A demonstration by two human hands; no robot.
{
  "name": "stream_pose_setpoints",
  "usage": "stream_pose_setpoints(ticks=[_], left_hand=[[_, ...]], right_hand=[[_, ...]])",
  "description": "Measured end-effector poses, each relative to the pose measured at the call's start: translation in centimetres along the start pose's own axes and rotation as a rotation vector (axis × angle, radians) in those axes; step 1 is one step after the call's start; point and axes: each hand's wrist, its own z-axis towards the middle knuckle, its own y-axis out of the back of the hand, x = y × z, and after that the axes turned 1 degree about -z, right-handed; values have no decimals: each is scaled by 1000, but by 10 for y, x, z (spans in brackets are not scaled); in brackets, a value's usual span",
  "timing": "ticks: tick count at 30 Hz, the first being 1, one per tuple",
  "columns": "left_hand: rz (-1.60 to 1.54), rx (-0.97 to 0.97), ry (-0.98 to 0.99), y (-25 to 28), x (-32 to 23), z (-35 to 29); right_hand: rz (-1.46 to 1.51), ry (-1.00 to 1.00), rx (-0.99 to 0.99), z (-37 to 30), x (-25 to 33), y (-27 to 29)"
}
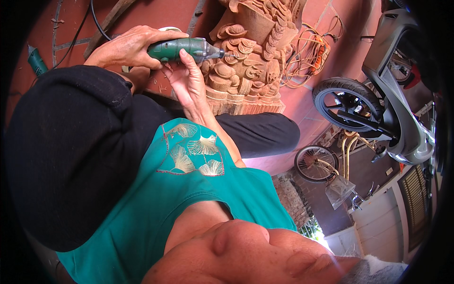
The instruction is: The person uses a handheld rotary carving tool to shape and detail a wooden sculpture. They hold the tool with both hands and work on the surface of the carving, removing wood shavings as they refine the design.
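Observation:
A green-bodied rotary tool point(177, 48) with a grey nose lies sideways, its thin bit pointing right at a carved wooden sculpture point(246, 61). The bit tip overlaps the carving's rounded shapes; I cannot tell if it touches. My left hand point(130, 46) is closed round the tool's rear end from the left. Lower down, my right hand point(187, 85) supports the tool from beneath, thumb pressed on its body near the nose, palm partly showing. The reddish-brown sculpture is densely carved with coin-like discs and rounded lumps, and stands on a rough-edged wooden base.
A green tool-like object point(37, 61) lies far left near a dark cord point(78, 35). Beyond the sculpture is a tangled orange cable point(302, 59) on the red tiled floor point(312, 102). A motorbike point(350, 104) and a bicycle point(317, 163) stand at right. My dark-trousered legs flank the work.

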Motion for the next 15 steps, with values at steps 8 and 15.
stream_pose_setpoints(ticks=[8,15], left_hand=[[20,-24,-33,-2,3,1],[8,-23,-3,-4,6,-1]], right_hand=[[-3,-5,8,3,1,4],[-10,-19,19,5,2,7]])
